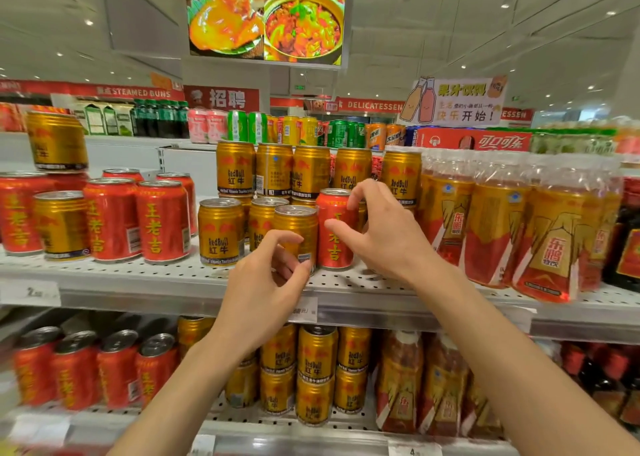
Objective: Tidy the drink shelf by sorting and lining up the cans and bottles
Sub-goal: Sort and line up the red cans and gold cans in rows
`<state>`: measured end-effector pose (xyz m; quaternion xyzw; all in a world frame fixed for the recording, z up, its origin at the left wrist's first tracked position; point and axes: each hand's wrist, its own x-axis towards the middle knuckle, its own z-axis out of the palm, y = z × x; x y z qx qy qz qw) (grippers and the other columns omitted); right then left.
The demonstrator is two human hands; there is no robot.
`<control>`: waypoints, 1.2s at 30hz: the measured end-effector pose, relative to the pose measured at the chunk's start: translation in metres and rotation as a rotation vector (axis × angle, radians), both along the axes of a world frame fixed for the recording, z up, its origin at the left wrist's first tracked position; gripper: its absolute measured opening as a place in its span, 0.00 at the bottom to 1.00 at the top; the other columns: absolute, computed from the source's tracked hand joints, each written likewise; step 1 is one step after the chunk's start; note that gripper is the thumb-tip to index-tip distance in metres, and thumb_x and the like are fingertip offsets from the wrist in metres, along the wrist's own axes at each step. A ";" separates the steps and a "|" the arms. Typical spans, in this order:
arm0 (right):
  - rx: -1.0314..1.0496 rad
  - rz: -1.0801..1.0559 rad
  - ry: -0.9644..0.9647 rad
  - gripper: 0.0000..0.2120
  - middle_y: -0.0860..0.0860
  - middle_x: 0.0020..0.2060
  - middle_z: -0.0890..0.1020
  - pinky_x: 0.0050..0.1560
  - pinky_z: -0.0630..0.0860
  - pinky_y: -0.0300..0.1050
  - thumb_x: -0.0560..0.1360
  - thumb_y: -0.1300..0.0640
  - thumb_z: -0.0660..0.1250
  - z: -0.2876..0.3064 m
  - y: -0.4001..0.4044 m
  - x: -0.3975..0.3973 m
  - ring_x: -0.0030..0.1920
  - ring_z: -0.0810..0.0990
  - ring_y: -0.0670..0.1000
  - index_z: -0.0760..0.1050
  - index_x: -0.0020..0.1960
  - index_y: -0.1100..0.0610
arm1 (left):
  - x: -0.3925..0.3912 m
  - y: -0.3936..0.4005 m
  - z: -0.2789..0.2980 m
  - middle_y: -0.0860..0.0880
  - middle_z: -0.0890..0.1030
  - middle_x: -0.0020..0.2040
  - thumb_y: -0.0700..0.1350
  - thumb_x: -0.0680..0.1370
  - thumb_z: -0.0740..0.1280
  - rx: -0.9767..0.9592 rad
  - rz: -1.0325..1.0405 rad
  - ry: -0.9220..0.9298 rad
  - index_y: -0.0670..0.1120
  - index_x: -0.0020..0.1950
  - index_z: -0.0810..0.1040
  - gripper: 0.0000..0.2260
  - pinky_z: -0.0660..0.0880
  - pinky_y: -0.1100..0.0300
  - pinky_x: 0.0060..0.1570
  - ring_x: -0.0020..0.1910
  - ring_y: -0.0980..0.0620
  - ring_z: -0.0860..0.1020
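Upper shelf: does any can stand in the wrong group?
Yes. A red can stands among the gold Red Bull cans, at the right hand. One gold can sits among the red cans at left.

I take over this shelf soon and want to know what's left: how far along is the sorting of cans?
Partly done. A group of red cans stands together at the left. In hand: the right hand reaches around a stray red can among the gold cans; the left hand is at a gold can. Left: a gold can among the reds and another stacked above them.
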<state>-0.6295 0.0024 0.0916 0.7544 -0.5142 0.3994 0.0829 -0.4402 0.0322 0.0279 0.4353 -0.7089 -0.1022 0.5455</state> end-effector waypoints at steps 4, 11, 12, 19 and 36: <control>0.035 0.050 0.005 0.22 0.48 0.60 0.75 0.49 0.82 0.51 0.76 0.41 0.69 0.003 -0.004 0.005 0.49 0.80 0.51 0.63 0.61 0.48 | 0.000 0.001 -0.001 0.55 0.81 0.39 0.48 0.78 0.71 0.019 -0.001 0.007 0.55 0.60 0.75 0.12 0.77 0.62 0.44 0.44 0.58 0.80; 0.014 0.032 -0.041 0.22 0.47 0.50 0.81 0.46 0.82 0.54 0.72 0.38 0.72 0.012 0.004 -0.003 0.48 0.81 0.53 0.66 0.49 0.51 | 0.000 0.003 -0.002 0.55 0.81 0.41 0.48 0.78 0.71 0.032 -0.006 0.003 0.55 0.62 0.74 0.14 0.79 0.57 0.46 0.44 0.57 0.80; 0.005 0.040 -0.052 0.22 0.47 0.50 0.81 0.45 0.82 0.54 0.72 0.38 0.72 0.011 0.008 -0.006 0.48 0.81 0.53 0.66 0.48 0.52 | -0.001 0.004 -0.002 0.55 0.81 0.41 0.49 0.78 0.71 0.029 -0.007 0.003 0.55 0.62 0.74 0.14 0.80 0.56 0.46 0.44 0.57 0.80; 0.137 0.171 -0.488 0.21 0.50 0.46 0.81 0.28 0.80 0.45 0.74 0.44 0.74 -0.002 0.042 -0.023 0.31 0.85 0.50 0.65 0.46 0.54 | -0.008 0.008 -0.007 0.58 0.80 0.47 0.62 0.71 0.74 0.014 -0.051 -0.004 0.58 0.66 0.72 0.26 0.79 0.60 0.48 0.49 0.57 0.79; 0.331 0.275 -1.014 0.18 0.48 0.33 0.82 0.22 0.73 0.39 0.71 0.48 0.73 -0.063 0.098 0.044 0.25 0.78 0.53 0.67 0.49 0.57 | 0.058 0.033 -0.039 0.62 0.81 0.59 0.57 0.69 0.79 0.098 -0.306 -0.015 0.60 0.66 0.76 0.27 0.78 0.60 0.58 0.58 0.60 0.80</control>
